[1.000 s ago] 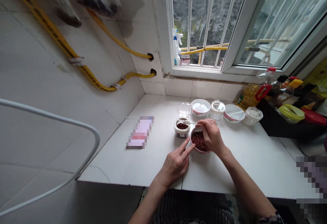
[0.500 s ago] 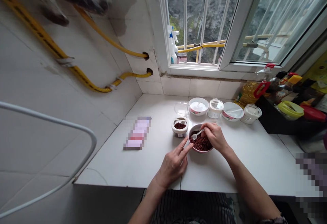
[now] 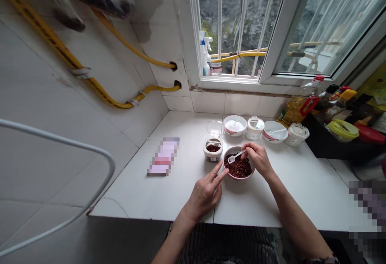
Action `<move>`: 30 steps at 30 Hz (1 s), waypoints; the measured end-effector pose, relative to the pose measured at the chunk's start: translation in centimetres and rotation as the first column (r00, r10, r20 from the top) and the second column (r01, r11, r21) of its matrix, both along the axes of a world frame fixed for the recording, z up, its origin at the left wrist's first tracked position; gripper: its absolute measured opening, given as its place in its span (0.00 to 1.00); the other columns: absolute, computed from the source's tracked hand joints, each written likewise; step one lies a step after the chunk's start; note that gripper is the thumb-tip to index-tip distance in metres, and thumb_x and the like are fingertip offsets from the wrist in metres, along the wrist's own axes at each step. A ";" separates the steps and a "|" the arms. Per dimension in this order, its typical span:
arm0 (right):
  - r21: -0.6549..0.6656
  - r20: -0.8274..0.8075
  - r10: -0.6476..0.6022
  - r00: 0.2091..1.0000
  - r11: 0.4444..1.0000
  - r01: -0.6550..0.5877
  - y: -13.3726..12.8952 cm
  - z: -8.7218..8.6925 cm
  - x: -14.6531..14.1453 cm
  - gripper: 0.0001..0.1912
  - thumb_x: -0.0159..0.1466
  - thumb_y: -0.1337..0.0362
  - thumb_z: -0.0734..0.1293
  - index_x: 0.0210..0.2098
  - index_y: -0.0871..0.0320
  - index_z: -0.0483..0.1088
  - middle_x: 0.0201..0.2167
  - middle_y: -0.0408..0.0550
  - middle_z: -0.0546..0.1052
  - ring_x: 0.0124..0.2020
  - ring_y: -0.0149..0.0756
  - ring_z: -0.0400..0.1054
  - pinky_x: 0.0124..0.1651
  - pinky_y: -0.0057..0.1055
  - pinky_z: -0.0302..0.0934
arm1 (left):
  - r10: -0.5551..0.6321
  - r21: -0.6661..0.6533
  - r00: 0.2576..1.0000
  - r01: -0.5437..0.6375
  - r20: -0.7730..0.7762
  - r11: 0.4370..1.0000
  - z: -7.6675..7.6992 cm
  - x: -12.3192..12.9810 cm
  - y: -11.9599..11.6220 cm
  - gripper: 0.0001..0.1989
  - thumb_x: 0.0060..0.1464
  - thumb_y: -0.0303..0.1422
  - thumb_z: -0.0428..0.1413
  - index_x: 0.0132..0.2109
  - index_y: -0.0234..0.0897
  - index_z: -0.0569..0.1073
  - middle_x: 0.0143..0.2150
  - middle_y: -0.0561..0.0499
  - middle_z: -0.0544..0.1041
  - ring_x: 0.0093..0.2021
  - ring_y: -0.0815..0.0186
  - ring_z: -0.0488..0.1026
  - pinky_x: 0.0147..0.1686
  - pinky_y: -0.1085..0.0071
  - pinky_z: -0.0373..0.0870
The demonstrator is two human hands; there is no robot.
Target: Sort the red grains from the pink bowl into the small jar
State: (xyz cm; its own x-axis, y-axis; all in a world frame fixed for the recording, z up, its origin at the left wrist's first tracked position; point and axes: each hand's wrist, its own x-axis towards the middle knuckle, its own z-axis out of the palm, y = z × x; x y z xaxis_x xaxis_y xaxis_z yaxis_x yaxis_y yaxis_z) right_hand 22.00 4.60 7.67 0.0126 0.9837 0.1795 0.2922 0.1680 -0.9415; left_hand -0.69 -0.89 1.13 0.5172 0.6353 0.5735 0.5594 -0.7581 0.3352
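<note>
A pinkish bowl [image 3: 239,178] of dark red flakes or pieces stands on the white counter [image 3: 135,195]. My left hand [image 3: 206,189] rests against the bowl's left side, its fingers stretched along the rim. Between the fingertips of my right hand [image 3: 255,158] is the handle of a small white spoon [image 3: 231,159], whose scoop is over the flakes with a few specks on it. Just left of the bowl sits an open white jar [image 3: 212,154], holding the same dark red flakes, its clear lid tipped back.
Behind are a bowl of white powder [image 3: 235,126], a lidded jar [image 3: 255,128], a bowl with a white spoon [image 3: 275,132] and another jar [image 3: 297,135]. An oil bottle [image 3: 297,105] and condiments stand right. A blurred pinkish object [image 3: 163,156] lies left.
My right hand has moved slightly to the right, and the spoon has risen a little from the flakes, showing more of its scoop and handle. My left hand stays at the bowl.
</note>
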 end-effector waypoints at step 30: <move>0.406 0.323 -0.081 0.943 0.912 -0.061 -0.5 1.0 -0.1 0.10 0.66 0.69 0.60 0.33 0.54 0.72 0.22 0.43 0.77 0.32 0.40 0.72 0.43 0.36 0.63 | -0.005 0.000 1.000 0.005 0.000 1.000 0.0 -0.1 0.0 0.34 0.60 0.19 0.47 0.71 0.41 0.55 0.70 0.39 0.60 0.62 0.56 0.71 0.53 0.65 0.77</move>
State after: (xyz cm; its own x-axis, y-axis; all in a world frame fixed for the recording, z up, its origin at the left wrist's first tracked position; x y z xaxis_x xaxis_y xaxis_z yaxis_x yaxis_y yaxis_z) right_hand 21.94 4.12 8.66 -0.1067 0.8238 0.5567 0.5740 0.5083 -0.6420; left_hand -0.76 -0.86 1.10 0.5205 0.6324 0.5736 0.5553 -0.7611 0.3352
